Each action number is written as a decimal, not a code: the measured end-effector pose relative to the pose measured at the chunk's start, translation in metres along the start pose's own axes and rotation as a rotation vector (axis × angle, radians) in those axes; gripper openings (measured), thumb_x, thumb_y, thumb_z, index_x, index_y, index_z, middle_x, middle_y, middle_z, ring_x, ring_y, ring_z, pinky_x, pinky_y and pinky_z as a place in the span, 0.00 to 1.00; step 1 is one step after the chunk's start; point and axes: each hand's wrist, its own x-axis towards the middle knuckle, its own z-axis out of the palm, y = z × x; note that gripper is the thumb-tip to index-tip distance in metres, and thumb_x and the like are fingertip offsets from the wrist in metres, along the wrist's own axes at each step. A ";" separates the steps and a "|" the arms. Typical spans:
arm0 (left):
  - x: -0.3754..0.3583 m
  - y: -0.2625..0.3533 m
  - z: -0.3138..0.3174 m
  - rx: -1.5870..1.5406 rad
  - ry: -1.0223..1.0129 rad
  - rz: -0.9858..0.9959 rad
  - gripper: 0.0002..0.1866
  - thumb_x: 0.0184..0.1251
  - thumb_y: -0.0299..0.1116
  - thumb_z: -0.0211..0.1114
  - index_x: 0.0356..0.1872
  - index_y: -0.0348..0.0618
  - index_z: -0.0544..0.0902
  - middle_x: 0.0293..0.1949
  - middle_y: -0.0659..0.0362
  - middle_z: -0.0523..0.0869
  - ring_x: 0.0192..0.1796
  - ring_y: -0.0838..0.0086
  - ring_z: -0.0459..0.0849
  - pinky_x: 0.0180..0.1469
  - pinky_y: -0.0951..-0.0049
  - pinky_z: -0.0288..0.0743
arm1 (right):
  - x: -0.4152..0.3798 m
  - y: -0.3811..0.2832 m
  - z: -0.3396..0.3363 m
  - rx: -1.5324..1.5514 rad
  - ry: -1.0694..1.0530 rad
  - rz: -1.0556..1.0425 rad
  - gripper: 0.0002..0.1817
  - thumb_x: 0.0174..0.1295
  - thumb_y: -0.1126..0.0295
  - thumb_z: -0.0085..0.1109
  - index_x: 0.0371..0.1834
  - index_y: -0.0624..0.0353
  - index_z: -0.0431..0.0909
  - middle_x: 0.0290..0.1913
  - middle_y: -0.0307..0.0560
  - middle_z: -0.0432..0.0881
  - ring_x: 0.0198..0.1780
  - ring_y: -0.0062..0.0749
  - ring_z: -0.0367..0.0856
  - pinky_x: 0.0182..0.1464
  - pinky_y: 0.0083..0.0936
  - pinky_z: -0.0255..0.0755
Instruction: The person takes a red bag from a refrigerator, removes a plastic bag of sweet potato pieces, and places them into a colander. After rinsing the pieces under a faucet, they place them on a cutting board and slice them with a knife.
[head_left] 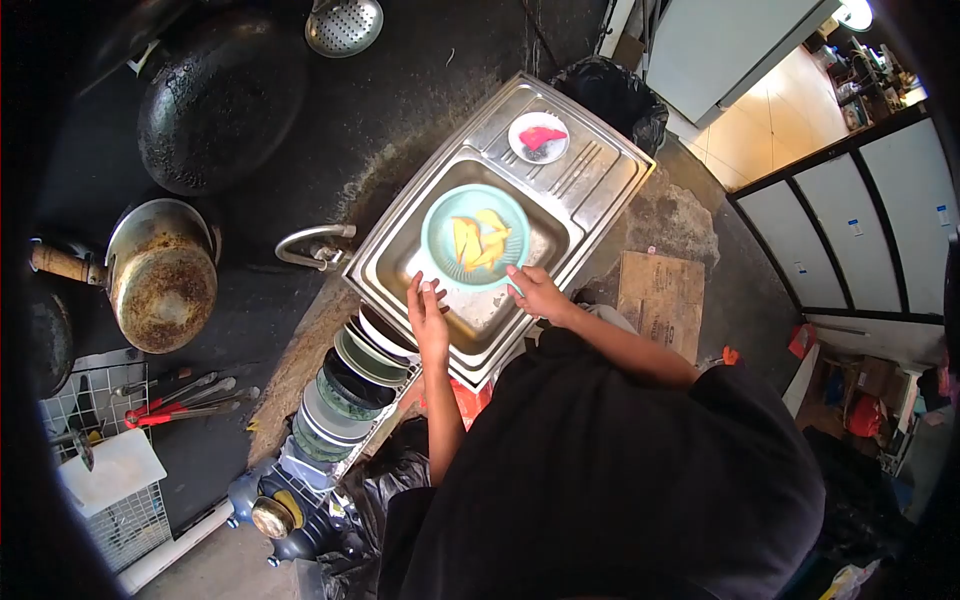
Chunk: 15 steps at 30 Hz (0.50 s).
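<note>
A mint-green plastic colander [428,240] is over the basin of a steel sink [553,232], with several yellow, wedge-shaped pieces of food [467,243] lying in it. My right hand [538,295] is closed on the colander's near right edge, thumb on top. To the lower left of the colander, my left hand [428,308] hovers above the basin, fingers apart and holding nothing. On the ribbed drainboard, a small white bowl [518,128] contains something pink [540,136].
A curved tap [312,238] rises at the sink's left edge. Below it, a rack holds stacked plates and bowls [370,358]. A wok [215,110], a pot [163,285] and a skimmer [343,27] hang on the dark wall. Flattened cardboard [660,300] lies on the floor.
</note>
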 end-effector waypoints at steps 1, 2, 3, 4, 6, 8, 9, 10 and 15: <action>0.000 -0.001 0.001 -0.025 -0.020 -0.011 0.25 0.76 0.47 0.52 0.68 0.46 0.66 0.54 0.52 0.79 0.50 0.70 0.79 0.46 0.73 0.72 | 0.002 -0.001 -0.001 -0.006 -0.002 -0.005 0.25 0.72 0.45 0.45 0.28 0.58 0.69 0.15 0.34 0.62 0.12 0.16 0.56 0.13 0.18 0.51; -0.001 -0.002 0.001 -0.029 -0.021 -0.030 0.25 0.76 0.47 0.51 0.68 0.46 0.66 0.55 0.51 0.79 0.50 0.70 0.80 0.47 0.71 0.72 | 0.002 0.001 -0.001 -0.007 -0.018 0.017 0.25 0.72 0.46 0.45 0.29 0.58 0.69 0.15 0.34 0.62 0.12 0.16 0.56 0.13 0.18 0.51; -0.003 -0.005 0.000 -0.028 -0.018 -0.034 0.25 0.76 0.47 0.51 0.68 0.46 0.66 0.55 0.51 0.79 0.50 0.70 0.80 0.47 0.71 0.72 | 0.001 0.004 0.000 -0.004 -0.033 0.041 0.25 0.72 0.46 0.45 0.29 0.58 0.69 0.15 0.35 0.63 0.12 0.16 0.57 0.12 0.18 0.51; -0.004 -0.009 0.001 -0.017 -0.013 -0.039 0.26 0.76 0.47 0.51 0.68 0.45 0.66 0.54 0.51 0.79 0.49 0.70 0.80 0.46 0.71 0.72 | 0.002 0.005 -0.002 -0.089 -0.075 0.060 0.25 0.72 0.46 0.44 0.30 0.59 0.69 0.15 0.35 0.64 0.11 0.16 0.57 0.12 0.18 0.52; -0.005 -0.006 0.004 -0.025 -0.021 -0.029 0.26 0.76 0.48 0.50 0.67 0.43 0.66 0.52 0.52 0.79 0.48 0.69 0.80 0.46 0.72 0.73 | 0.003 0.010 0.001 -0.039 -0.033 0.024 0.25 0.72 0.47 0.44 0.30 0.59 0.69 0.15 0.35 0.64 0.11 0.16 0.57 0.12 0.18 0.52; -0.008 -0.005 0.006 -0.050 -0.016 -0.031 0.26 0.76 0.48 0.50 0.67 0.43 0.66 0.51 0.52 0.79 0.48 0.69 0.81 0.45 0.72 0.73 | -0.002 0.003 0.008 0.031 0.010 0.030 0.25 0.73 0.47 0.44 0.30 0.60 0.69 0.15 0.34 0.63 0.11 0.16 0.57 0.12 0.18 0.53; -0.010 -0.005 0.004 -0.063 -0.018 -0.037 0.26 0.76 0.48 0.50 0.67 0.43 0.66 0.51 0.53 0.79 0.47 0.69 0.81 0.45 0.72 0.73 | -0.007 -0.002 0.009 0.030 0.006 0.036 0.25 0.73 0.47 0.44 0.30 0.60 0.69 0.15 0.34 0.63 0.11 0.16 0.57 0.12 0.18 0.53; -0.009 -0.012 0.003 -0.056 -0.005 -0.058 0.26 0.77 0.48 0.49 0.68 0.43 0.65 0.53 0.51 0.79 0.48 0.69 0.81 0.46 0.70 0.73 | -0.009 -0.007 0.008 -0.028 -0.072 0.047 0.25 0.73 0.47 0.44 0.30 0.60 0.69 0.15 0.34 0.63 0.11 0.16 0.57 0.12 0.18 0.53; -0.015 -0.012 -0.001 -0.100 -0.017 -0.061 0.28 0.77 0.48 0.49 0.68 0.40 0.64 0.53 0.51 0.78 0.47 0.70 0.81 0.46 0.71 0.74 | -0.001 0.000 0.014 -0.019 -0.062 0.022 0.25 0.73 0.47 0.43 0.30 0.59 0.69 0.15 0.34 0.63 0.11 0.15 0.57 0.12 0.18 0.54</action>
